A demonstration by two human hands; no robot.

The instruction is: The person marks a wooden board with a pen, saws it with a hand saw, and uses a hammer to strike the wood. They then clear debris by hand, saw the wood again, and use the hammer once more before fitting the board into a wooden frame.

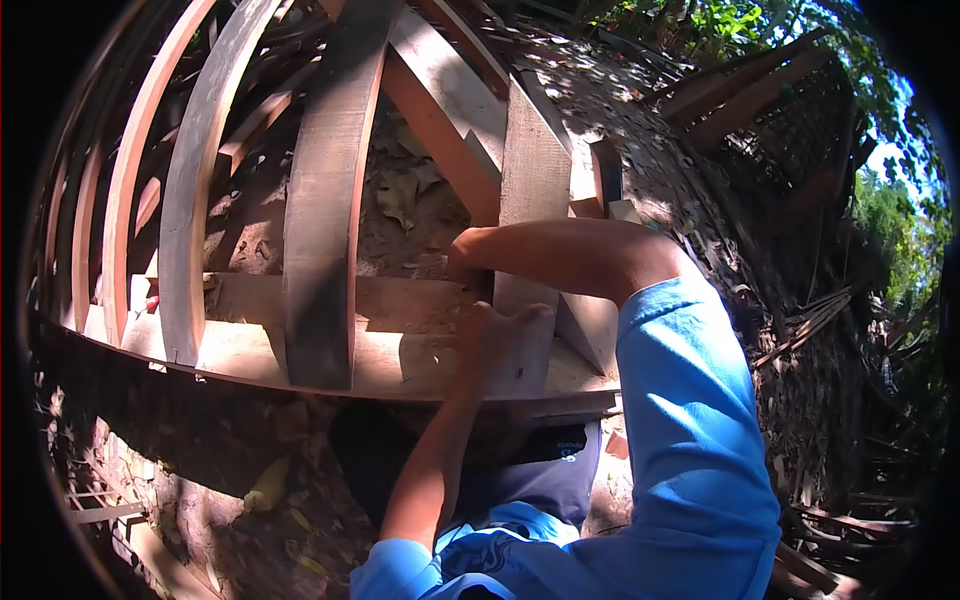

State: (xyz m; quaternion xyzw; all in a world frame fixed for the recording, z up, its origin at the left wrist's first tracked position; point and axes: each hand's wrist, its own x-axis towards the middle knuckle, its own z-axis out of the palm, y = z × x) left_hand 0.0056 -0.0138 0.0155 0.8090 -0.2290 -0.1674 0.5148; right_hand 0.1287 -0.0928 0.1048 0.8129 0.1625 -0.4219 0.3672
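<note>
My left hand point(495, 335) is pressing, fingers wrapped, against the foot of the upright plank point(533, 220), which is standing on the base board point(400, 362) and running straight away from me. My right hand point(470, 262) is reaching behind that plank; I cannot tell its grip. Left is nearer me.

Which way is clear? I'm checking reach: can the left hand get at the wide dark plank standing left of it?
Probably yes. The left hand rests on the pale plank, and the wide dark plank stands just beside it over the same cross board, with nothing visibly between them.
</note>
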